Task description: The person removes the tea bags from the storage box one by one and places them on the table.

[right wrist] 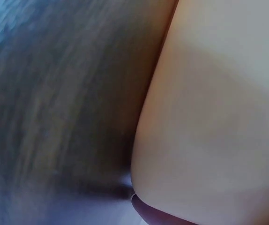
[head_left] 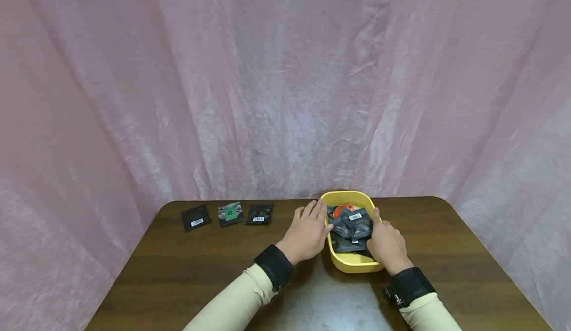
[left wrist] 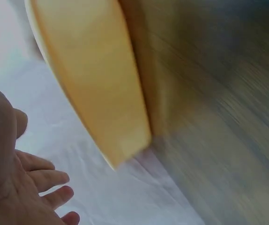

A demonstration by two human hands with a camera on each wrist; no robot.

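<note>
A yellow plastic bin (head_left: pixel 354 267) stands on the table, holding several small black packets (head_left: pixel 357 227) and a packet with an orange-red part (head_left: pixel 342 209). My right hand (head_left: pixel 389 246) grips the bin's right rim, with the thumb over the inner side. In the right wrist view the bin's wall (right wrist: pixel 209 122) fills the right side, and a finger shows dimly at the bottom. At the left rim is my left hand (head_left: pixel 307 233), its fingers extended. The left wrist view shows those fingers (left wrist: pixel 50 179) loosely spread beside the bin's side wall (left wrist: pixel 90 79).
Left of the bin, three flat packets lie in a row near the table's back edge: a black one (head_left: pixel 196 218), one with a green label (head_left: pixel 230 214) and another black one (head_left: pixel 259 214). A pink curtain (head_left: pixel 285 98) hangs behind the brown wooden table (head_left: pixel 178 276).
</note>
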